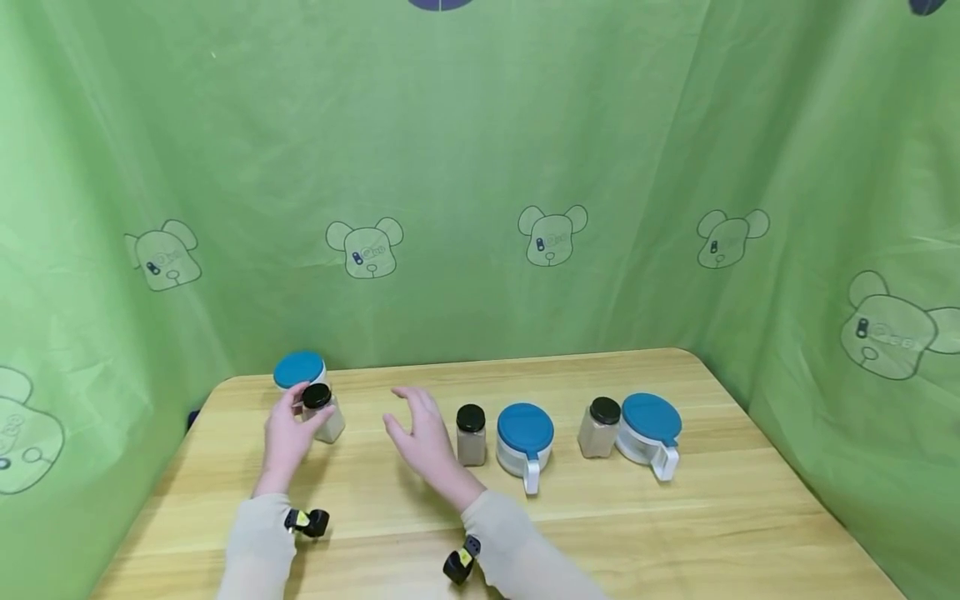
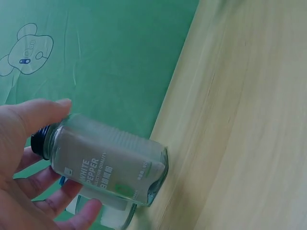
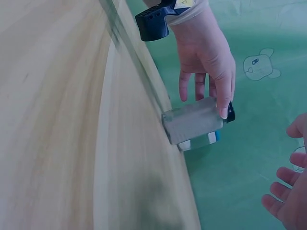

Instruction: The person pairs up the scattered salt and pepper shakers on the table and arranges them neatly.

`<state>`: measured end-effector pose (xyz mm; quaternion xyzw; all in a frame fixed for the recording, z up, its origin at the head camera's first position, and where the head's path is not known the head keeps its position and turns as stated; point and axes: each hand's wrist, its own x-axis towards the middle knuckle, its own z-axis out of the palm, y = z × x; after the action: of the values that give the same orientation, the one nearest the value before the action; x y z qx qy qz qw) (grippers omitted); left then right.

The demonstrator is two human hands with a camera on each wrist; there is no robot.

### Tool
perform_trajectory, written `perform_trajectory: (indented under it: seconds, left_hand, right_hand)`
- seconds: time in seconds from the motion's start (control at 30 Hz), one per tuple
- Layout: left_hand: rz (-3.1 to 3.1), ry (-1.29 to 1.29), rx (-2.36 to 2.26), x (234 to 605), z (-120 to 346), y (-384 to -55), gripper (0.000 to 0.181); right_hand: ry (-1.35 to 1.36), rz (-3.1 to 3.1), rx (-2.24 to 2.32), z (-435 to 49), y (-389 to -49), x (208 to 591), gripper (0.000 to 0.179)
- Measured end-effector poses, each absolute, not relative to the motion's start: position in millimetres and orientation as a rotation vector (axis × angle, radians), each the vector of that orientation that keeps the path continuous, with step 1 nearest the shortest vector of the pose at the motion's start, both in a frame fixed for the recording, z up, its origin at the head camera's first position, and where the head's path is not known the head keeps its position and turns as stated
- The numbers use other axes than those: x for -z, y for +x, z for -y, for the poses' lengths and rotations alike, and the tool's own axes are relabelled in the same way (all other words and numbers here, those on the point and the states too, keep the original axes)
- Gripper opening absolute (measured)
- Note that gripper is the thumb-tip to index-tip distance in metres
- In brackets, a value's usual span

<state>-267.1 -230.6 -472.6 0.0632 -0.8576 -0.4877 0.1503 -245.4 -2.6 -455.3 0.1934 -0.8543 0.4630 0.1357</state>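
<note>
At the table's left, my left hand [image 1: 288,437] has its thumb and fingers around the upper part of a glass bottle of white pepper [image 2: 105,163] with a black cap. The bottle looks upright on the table, its label facing the left wrist camera. Just behind it stands a white jar with a blue lid [image 1: 298,369], partly hidden by the hand. My right hand [image 1: 427,442] hovers over the table with fingers apart and nothing in them. Nearest to it, on its right, is a second black-capped bottle [image 1: 471,442].
Right of centre stands a blue-lidded jar [image 1: 525,433] with its handle toward me. Farther right are another black-capped bottle [image 1: 597,433] and another blue-lidded jar [image 1: 649,425], side by side. A green curtain [image 1: 480,167] hangs behind and beside the wooden table [image 1: 675,542].
</note>
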Motion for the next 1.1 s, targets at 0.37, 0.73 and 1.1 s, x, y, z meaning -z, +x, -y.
perform_trajectory:
  seconds: [0.37,0.73,1.1]
  left_hand:
    - [2.579,0.096,1.330,472.1,235.9,-267.7,0.066]
    - [2.673,-0.140,1.350,466.9,255.2,-259.2,0.065]
    - [2.679,0.139,1.069,465.3,228.3,-258.4,0.086]
  right_hand:
    - [0.492,2.493,-1.431,13.7,-254.6,464.2,0.045]
    - [0.490,2.515,-1.454,13.8,-257.7,468.0,0.045]
    - [0.500,2.502,-1.445,15.5,-260.5,470.5,0.045]
